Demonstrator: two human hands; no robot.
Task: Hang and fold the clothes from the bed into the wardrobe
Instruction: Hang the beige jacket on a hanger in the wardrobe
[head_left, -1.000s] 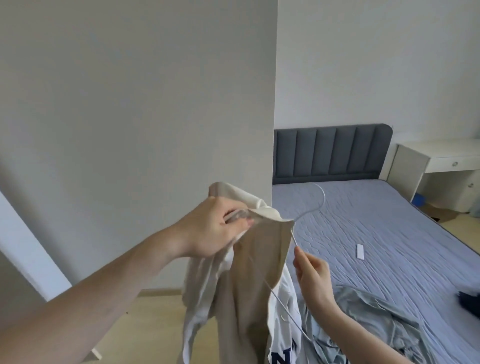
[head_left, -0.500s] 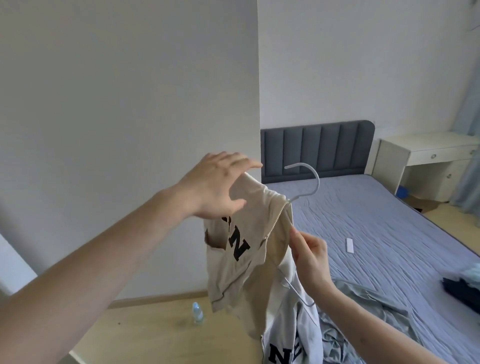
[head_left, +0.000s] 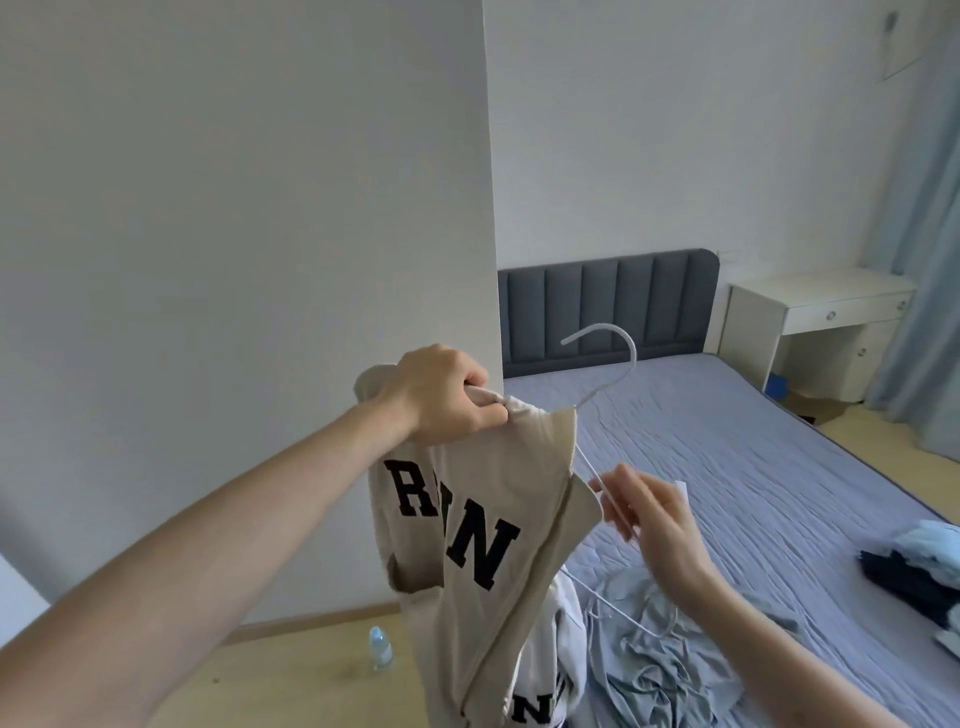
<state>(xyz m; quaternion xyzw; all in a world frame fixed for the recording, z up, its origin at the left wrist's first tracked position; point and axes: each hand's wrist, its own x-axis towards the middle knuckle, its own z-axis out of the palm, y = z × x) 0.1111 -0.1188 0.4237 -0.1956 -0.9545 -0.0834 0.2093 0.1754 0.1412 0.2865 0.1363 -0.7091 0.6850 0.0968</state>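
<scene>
Beige shirt: gripped at the shoulder by the left hand, which was open above it before.
Hanger: pinched by the right hand, over the bed.

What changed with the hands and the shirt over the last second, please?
The left hand, which had let go and opened half a second ago, has gripped the shirt again at its top. The right hand stayed on the hanger wire, and the hook still points up.
</scene>
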